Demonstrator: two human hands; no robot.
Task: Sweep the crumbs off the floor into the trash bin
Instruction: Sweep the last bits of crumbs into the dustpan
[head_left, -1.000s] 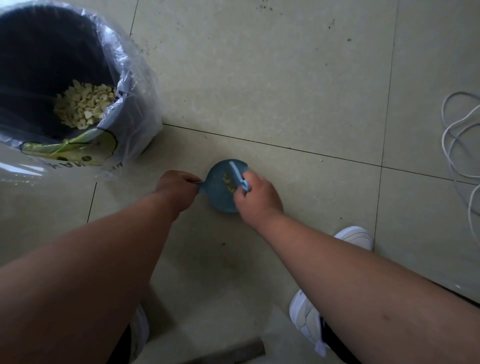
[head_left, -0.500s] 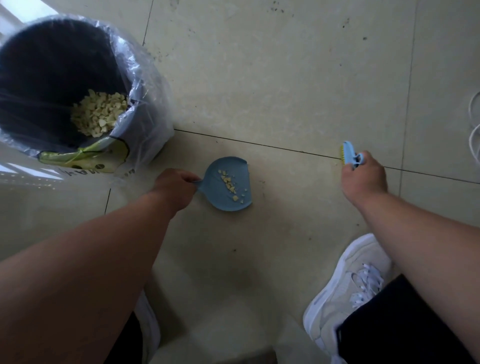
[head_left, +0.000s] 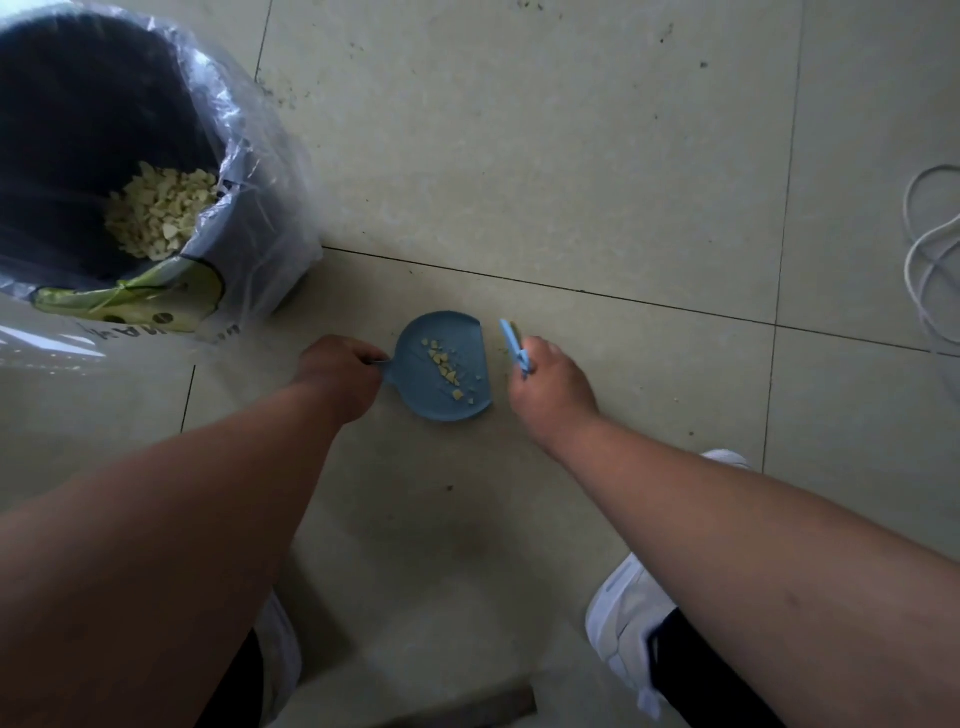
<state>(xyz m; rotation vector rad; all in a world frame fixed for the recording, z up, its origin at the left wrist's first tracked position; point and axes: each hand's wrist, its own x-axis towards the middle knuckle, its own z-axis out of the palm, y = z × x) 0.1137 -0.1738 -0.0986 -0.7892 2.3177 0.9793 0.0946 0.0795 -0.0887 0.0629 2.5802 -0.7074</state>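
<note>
Left hand (head_left: 340, 375): down at the floor, fingers curled tight round the short handle of the little blue dustpan (head_left: 441, 366), holding it flat on the tile.
Dustpan: its straight open edge faces the right hand; a line of pale yellow crumbs (head_left: 445, 366) lies across the middle of the pan.
Right hand (head_left: 551, 387): fist closed on the small blue brush (head_left: 514, 345), which pokes up out of the top of the fist; the brush is just beside the pan's open edge, not over it. Bristles hard to make out from here.
Floor (head_left: 571, 171): pale tiles with dark grout lines, a few tiny specks scattered near the brush and farther out.
Trash bin (head_left: 78, 156): dark, lined with a clear plastic bag, standing off to the left beyond the pan; there is a heap of the same pale crumbs at the bottom.
White cable (head_left: 930, 260): looped on the tiles at the far right.
White shoe (head_left: 623, 623): planted below the right forearm.
</note>
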